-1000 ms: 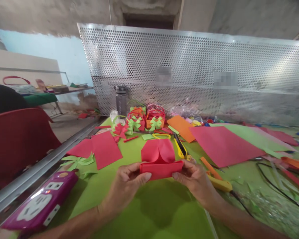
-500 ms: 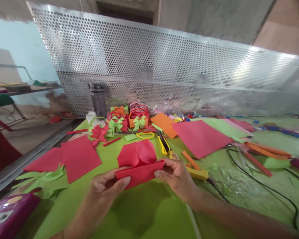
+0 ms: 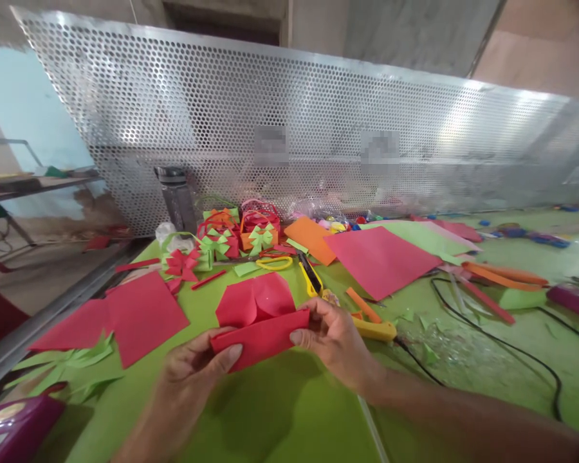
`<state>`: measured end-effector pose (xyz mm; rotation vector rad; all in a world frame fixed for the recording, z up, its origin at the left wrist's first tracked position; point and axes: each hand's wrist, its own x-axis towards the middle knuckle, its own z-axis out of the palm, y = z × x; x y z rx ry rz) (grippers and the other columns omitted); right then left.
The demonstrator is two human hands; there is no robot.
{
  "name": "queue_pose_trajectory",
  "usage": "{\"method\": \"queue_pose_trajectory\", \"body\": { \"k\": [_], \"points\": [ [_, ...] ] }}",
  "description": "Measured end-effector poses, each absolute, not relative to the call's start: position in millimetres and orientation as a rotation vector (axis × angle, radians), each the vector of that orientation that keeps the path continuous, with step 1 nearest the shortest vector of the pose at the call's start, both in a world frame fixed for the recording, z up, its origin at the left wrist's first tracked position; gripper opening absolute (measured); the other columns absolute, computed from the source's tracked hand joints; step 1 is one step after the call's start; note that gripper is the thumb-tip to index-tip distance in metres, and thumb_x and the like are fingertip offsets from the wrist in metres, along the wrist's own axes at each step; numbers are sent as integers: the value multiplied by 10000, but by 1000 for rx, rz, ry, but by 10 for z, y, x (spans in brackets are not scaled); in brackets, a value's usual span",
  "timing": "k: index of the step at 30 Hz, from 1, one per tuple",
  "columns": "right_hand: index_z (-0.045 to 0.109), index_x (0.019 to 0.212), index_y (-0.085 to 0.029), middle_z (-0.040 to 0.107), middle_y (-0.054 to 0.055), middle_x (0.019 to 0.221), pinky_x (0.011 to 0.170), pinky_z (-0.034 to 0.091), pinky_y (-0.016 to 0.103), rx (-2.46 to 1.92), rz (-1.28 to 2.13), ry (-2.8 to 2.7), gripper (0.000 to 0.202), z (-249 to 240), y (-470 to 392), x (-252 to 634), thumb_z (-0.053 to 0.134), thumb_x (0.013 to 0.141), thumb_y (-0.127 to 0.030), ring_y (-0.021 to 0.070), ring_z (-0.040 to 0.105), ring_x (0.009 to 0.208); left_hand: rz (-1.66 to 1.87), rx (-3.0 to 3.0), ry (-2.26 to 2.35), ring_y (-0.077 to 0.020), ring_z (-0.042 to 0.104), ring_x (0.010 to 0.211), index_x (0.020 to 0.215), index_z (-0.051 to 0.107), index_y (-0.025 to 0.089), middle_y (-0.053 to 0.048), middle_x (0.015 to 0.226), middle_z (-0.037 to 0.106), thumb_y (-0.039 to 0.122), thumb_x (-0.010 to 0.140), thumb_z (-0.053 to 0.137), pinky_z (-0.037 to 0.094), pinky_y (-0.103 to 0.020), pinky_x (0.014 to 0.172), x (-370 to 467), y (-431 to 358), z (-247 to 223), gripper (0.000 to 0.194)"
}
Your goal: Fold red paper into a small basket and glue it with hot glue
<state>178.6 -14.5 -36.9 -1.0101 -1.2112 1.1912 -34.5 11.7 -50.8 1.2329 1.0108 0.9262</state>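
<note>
Between my two hands is a folded red paper piece (image 3: 263, 337), held just above the green tabletop (image 3: 289, 411). Its near panel is a flat strip facing me, and two flaps stand up behind it. My left hand (image 3: 197, 366) pinches the left end, thumb in front and fingers behind. The right end is pinched by my right hand (image 3: 330, 334) in the same way. Just past the right hand lies a yellow glue gun (image 3: 374, 328) with a black cord. Behind the paper are a yellow-and-black cutter (image 3: 310, 275) and yellow-handled scissors (image 3: 274, 262).
Red sheets (image 3: 149, 315) lie at left beside green paper cutouts (image 3: 67, 366). Small paper baskets with bows (image 3: 260, 238) and a grey bottle (image 3: 176, 199) stand at the back, before a perforated metal panel (image 3: 318, 116). A red sheet (image 3: 381, 260) and glue strands (image 3: 453, 350) are at right.
The view has shifted slightly, so most things sit a little further left. Both hands keep their pinch on the red paper, which is tilted a bit more toward the upper right.
</note>
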Motion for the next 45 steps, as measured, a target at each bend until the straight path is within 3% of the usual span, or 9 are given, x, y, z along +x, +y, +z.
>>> {"method": "queue_pose_trajectory", "body": {
  "k": [12,20,26,34,45],
  "points": [
    [594,744,-164,618,-4,703,612,453,250,-1026,1202,-1239,255,-397,-141,1788,732,625,-343,122,556,649,926,1272,994,-192,629,857,1065,637,226,-32,914,702,305,733,666,494,-236,705,-335,92,-467,342],
    [594,730,-168,608,2,683,591,444,248,-1093,1135,-1342,203,-422,-162,1828,696,667,-332,132,545,645,1039,1266,945,-158,615,706,805,685,174,-25,788,701,275,703,686,470,-215,623,-232,21,-352,144],
    [583,684,-176,579,-7,644,575,437,237,-1142,1127,-1339,198,-394,-170,1826,715,622,-309,132,526,636,1072,1158,899,-101,571,643,754,685,187,10,734,676,243,672,714,440,-168,587,-215,-18,-326,103],
    [594,722,-169,589,4,676,569,429,228,-1161,1101,-1367,208,-405,-177,1822,677,666,-351,123,525,630,1089,1060,915,-73,499,552,645,640,161,35,607,595,241,608,752,389,-162,531,-192,-5,-348,143],
    [578,715,-177,602,13,660,598,467,255,-1133,1058,-1415,193,-427,-177,1823,658,693,-351,154,565,680,1108,1083,921,-70,505,558,658,643,154,25,627,605,243,623,746,398,-159,534,-192,0,-380,140]
  ]
}}
